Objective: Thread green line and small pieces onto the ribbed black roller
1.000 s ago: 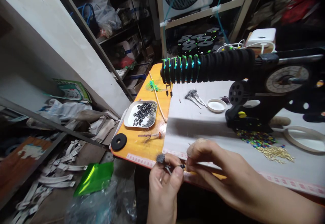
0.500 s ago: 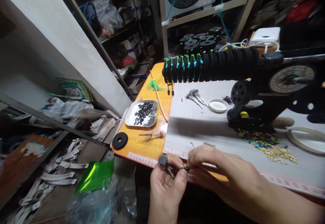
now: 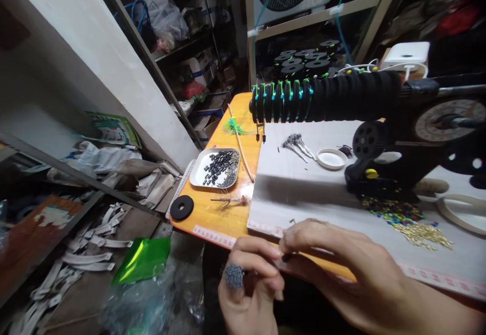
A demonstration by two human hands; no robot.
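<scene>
My left hand point(image 3: 250, 284) is closed at the table's near edge, with a small grey bundle of metal pieces point(image 3: 234, 275) held between its fingers. My right hand point(image 3: 341, 269) pinches a tiny dark piece point(image 3: 285, 257) right against the left fingertips. Both hands hover over the front edge of the white sheet point(image 3: 304, 188) lying on the orange table point(image 3: 216, 218). A thin bit of wire point(image 3: 292, 220) sticks up just behind my right fingers.
A black foam roller point(image 3: 326, 102) with green line wound on it sits on a black winding machine point(image 3: 402, 153). A metal tray of black tubes point(image 3: 216, 168), a black disc point(image 3: 181, 207), a white lid point(image 3: 331, 158), coloured beads point(image 3: 391, 209) and brass pieces point(image 3: 425, 234) lie on the table. Cluttered shelves stand left.
The grey bundle has dropped lower in my left hand, whose fingers have curled over it. My right fingers have closed in on the dark piece. The camera shifted slightly.
</scene>
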